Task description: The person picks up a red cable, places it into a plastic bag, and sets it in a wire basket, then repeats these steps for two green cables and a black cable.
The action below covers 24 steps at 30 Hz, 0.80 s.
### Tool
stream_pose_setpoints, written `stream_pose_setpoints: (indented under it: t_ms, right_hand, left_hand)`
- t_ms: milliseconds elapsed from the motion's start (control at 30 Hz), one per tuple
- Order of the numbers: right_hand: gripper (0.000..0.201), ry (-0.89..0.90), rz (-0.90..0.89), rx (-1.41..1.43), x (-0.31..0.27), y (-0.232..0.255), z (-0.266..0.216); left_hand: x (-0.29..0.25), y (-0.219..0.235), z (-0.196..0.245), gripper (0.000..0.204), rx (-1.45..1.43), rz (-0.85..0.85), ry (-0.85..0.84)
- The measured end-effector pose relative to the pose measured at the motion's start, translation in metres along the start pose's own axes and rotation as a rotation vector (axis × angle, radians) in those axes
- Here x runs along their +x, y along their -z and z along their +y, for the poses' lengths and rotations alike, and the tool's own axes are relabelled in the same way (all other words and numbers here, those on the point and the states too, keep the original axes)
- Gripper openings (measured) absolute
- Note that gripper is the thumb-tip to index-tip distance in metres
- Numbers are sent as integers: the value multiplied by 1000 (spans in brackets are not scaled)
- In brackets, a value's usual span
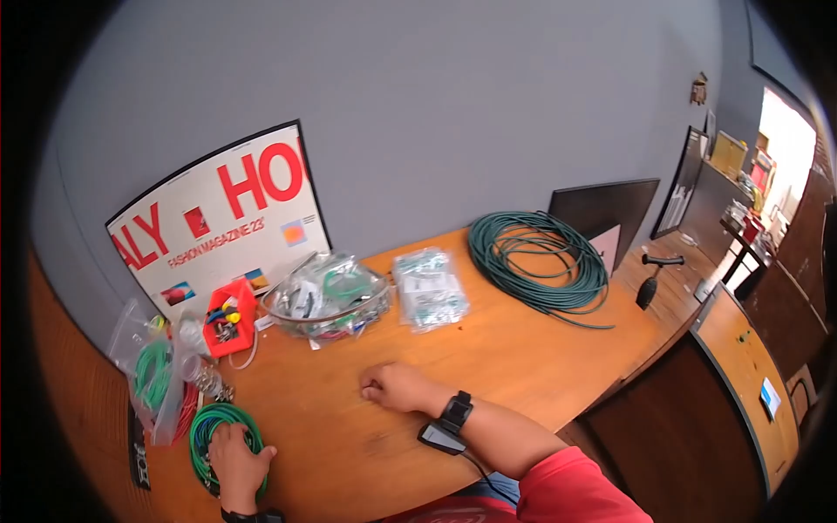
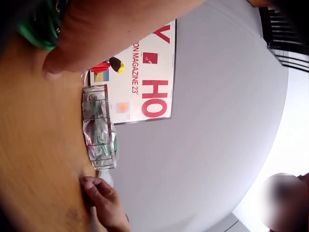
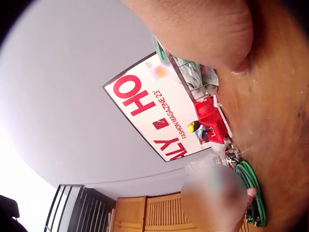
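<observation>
At the table's near left, my left hand (image 1: 235,458) rests on a coil of green cable (image 1: 199,440), its fingers across the loops and its thumb out to the side. Dark blue strands show within that coil. The left wrist view has the thumb down near the wood, with part of the green coil (image 2: 41,36) behind it. My right hand (image 1: 397,387) rests on the middle of the wooden table (image 1: 340,436), fingers loosely curled, with nothing seen in them. In the left wrist view, the right hand's thumb and forefinger (image 2: 99,191) lie close together.
Along the back stand a red bin (image 1: 230,318) of small parts, a wire basket (image 1: 327,322) of bagged items, clear packets (image 1: 430,289) and a large dark green cable coil (image 1: 532,301). A plastic bag (image 1: 144,383) with green cable leans at left. A poster (image 1: 218,205) stands against the wall.
</observation>
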State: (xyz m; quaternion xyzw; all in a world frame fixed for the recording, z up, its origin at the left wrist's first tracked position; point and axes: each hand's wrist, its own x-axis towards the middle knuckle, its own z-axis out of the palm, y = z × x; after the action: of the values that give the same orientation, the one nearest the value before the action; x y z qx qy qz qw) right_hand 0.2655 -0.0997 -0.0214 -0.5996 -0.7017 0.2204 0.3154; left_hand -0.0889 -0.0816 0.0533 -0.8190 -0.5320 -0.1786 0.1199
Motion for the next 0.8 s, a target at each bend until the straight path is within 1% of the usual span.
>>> stream_pose_setpoints:
  t_ms: [33, 67, 133, 167, 200, 267, 333, 400, 433, 467, 500, 533, 567, 600, 667, 700, 733, 800]
  right_hand:
    - [17, 5, -9, 4, 1, 0, 0]
    - [17, -3, 5, -3, 1, -2, 1]
    - [15, 14, 3, 38, 1, -3, 3]
    - [15, 4, -9, 45, 0, -2, 3]
    - [15, -8, 6, 37, -1, -1, 2]
    - [15, 23, 3, 64, -1, -2, 3]
    - [15, 32, 13, 56, 1, -2, 6]
    - [15, 22, -15, 40, 1, -2, 5]
    - [15, 18, -12, 37, 0, -2, 5]
    - [15, 18, -11, 46, 1, -3, 5]
    - [15, 20, -10, 54, 1, -3, 5]
    - [15, 20, -8, 53, 0, -3, 4]
    - [15, 17, -7, 45, 0, -2, 3]
    - [15, 15, -5, 35, 0, -1, 3]
    - [14, 18, -3, 36, 0, -1, 4]
    - [14, 22, -6, 44, 0, -2, 4]
    - [14, 22, -7, 44, 1, -3, 4]
    - [13, 24, -3, 59, 2, -5, 3]
  left_hand:
    - [0, -4, -1, 36, 34, 9, -19]
    - [0, -12, -8, 36, 25, 14, -33]
    - [3, -28, -28, 28, -91, -55, 84]
    - [3, -33, -34, 26, -138, 7, 71]
    - [4, -34, -35, 26, -150, 10, 53]
    - [4, -36, -37, 25, -214, 21, 201]
    - [8, -43, -55, 29, -233, 20, 183]
    - [12, -53, -73, 34, -285, 396, 97]
    - [10, -42, -83, 35, -417, 196, 276]
    - [10, -43, -89, 35, -420, 194, 274]
    - [8, -45, -95, 34, -489, 249, 340]
    - [7, -52, -107, 32, -557, 304, 405]
    - [-2, -91, -154, 31, -504, 363, 251]
    - [-7, -102, -172, 31, -508, 366, 250]
    - [-15, -100, -197, 24, -1177, 203, 537]
    - [-9, 14, -89, 29, -685, 386, 362]
    - [-10, 12, -93, 19, -881, 656, 425]
    - [-10, 36, -95, 25, -824, 1023, 443]
